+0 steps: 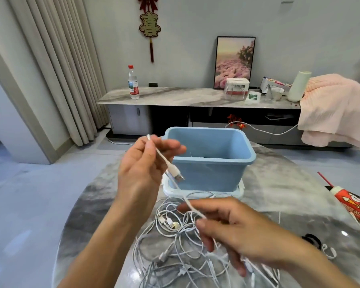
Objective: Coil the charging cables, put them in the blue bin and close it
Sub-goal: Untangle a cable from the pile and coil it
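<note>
You hold one white charging cable [192, 207] raised above the table [279, 194], your left hand [141, 165] pinching it near its upper end so its USB plug [176, 173] hangs in front of the blue bin [210, 161], and your right hand [237, 229] pinching it lower down between thumb and forefinger, the other fingers loosely spread. The bin stands open on its white lid [240, 189], just behind the tangle of loose white cables [175, 246] lying under your hands. Off to your right a red and white tube [353, 206] rests near the table's edge.
</note>
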Motion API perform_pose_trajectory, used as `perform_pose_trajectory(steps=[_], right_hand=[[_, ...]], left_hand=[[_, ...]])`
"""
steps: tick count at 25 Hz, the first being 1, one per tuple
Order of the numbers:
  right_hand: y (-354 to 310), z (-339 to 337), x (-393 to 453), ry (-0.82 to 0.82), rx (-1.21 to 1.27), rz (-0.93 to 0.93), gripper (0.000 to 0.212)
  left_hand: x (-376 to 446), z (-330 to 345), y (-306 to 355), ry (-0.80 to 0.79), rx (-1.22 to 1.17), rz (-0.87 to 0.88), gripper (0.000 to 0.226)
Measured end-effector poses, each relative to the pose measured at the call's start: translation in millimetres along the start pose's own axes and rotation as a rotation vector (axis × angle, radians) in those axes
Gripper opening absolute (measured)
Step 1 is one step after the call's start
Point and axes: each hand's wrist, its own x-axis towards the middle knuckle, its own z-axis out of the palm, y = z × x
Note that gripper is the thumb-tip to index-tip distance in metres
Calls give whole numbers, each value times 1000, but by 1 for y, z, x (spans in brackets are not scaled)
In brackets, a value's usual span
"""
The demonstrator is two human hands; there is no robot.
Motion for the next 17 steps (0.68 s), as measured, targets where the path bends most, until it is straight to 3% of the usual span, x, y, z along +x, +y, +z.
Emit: perform_pose_trajectory(steps=[3,5,7,9,11,14,17], right_hand=[[-18,-23,-18,72,42,-18,30],[-22,-32,-21,145,-247,-100,22],[-26,-37,-24,374,-578,-243,9],[-30,-44,-25,622,-764,-387,5],[-23,-52,-21,722,-752,-451,12],[0,-51,-8,719,-376,-429,25],[16,-30,7,635,89,-307,23]], left_hand=[[-7,-1,-6,-302,707,279,12],[-13,2,-9,-466,1042,364,10],[-18,6,-8,-564,1096,346,14],[-20,12,-6,-648,987,188,22],[-22,19,-6,-653,715,-74,26],[-25,28,-9,-580,277,-373,26],[-25,28,-10,-563,-213,-482,19]])
